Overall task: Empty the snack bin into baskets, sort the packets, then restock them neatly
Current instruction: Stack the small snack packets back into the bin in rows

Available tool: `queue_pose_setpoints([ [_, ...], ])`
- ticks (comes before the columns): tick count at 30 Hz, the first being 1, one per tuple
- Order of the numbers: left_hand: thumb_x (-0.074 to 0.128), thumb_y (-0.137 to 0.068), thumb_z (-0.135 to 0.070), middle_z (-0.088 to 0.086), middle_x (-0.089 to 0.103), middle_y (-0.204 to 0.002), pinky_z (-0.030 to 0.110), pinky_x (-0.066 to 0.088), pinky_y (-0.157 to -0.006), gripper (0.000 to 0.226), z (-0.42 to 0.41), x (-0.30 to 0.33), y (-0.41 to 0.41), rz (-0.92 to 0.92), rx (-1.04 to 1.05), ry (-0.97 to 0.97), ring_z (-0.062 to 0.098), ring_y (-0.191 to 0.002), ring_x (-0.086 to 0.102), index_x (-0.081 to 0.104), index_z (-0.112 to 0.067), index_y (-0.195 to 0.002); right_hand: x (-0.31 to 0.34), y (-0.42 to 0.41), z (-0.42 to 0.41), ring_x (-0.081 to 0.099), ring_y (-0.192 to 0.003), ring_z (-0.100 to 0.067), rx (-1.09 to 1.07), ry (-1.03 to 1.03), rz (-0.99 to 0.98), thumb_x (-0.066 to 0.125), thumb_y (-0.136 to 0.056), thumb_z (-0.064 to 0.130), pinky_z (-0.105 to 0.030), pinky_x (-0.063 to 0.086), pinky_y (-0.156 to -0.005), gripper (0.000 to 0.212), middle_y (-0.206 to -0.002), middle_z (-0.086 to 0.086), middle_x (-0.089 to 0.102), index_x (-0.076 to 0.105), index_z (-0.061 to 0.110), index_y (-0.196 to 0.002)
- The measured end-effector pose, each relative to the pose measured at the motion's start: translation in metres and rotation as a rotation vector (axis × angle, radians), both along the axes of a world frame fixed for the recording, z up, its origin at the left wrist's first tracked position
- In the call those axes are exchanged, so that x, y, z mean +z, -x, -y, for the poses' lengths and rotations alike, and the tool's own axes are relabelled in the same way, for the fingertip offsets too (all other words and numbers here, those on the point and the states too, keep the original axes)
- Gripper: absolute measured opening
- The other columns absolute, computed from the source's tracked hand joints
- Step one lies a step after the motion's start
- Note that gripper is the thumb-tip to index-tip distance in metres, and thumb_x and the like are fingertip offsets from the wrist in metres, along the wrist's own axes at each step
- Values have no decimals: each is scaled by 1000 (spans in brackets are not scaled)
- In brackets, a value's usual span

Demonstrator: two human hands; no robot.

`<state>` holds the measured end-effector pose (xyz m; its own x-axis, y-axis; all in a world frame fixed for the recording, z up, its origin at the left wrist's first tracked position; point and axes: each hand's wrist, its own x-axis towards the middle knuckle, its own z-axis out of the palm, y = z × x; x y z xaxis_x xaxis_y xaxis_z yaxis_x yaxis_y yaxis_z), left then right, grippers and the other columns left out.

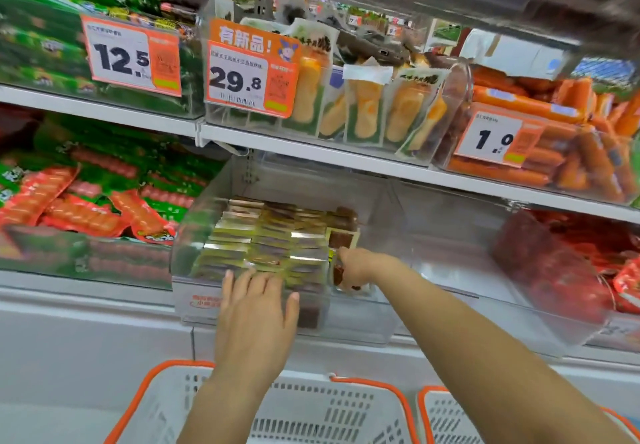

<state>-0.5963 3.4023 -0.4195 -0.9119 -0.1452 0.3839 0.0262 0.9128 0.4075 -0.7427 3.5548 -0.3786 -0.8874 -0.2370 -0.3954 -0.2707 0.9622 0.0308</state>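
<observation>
A clear plastic snack bin [367, 319] sits on the lower shelf at the centre. Its left part holds neat rows of gold and brown packets [270, 239]. My left hand [256, 308] lies flat with straight fingers against the bin's front wall and the nearest packets. My right hand [356, 267] reaches into the bin just right of the rows and grips a dark brown packet [337, 275] at their edge. Two white baskets with orange rims stand below, one at the centre [311, 409] and one at the lower right [446, 416].
Neighbouring bins hold green and red sausage packs [86, 201] on the left and red packs [568, 270] on the right. The shelf above [311, 153] carries orange snack packs and price tags. The right part of the snack bin is bare.
</observation>
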Motion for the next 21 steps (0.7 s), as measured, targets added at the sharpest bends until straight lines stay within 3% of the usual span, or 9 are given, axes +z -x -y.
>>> queue_pose_setpoints([
  [5,52,-93,-31,-7,62,-116,38,10,-117,29,6,-1,-1,-14,-59,-13,16,-120,48,62,-24,-119,-11,20,3,50,-86,-27,-87,91,-14,57,-91,15,-33,40,-70,44,-103,-15,54,36,4,-128],
  [9,56,-90,-28,-7,65,-108,39,15,-116,26,7,-4,0,-33,-56,-15,17,-112,53,65,-24,-114,-20,31,2,53,-103,-35,-83,131,-178,51,-93,17,-36,40,-76,45,-121,-19,50,34,8,-134],
  [12,56,-90,-28,-8,65,-107,37,13,-115,26,9,-4,0,-39,-61,-27,16,-110,53,65,-25,-114,-24,39,2,52,-109,-36,-104,174,-277,53,-92,21,-41,43,-88,46,-122,-18,51,37,16,-135],
  [16,61,-87,-24,-9,66,-103,35,14,-114,25,11,-6,1,-69,-80,-39,16,-106,56,66,-25,-112,-25,44,0,42,-121,-38,-179,197,-424,54,-92,23,-43,37,-99,49,-132,-19,45,38,21,-138],
  [21,68,-81,-19,-10,66,-95,35,18,-111,25,14,-11,2,-119,-86,-21,17,-98,58,68,-24,-106,-34,52,1,35,-129,-43,-354,297,-319,59,-91,27,-45,34,-109,80,-146,-26,24,8,12,-151],
])
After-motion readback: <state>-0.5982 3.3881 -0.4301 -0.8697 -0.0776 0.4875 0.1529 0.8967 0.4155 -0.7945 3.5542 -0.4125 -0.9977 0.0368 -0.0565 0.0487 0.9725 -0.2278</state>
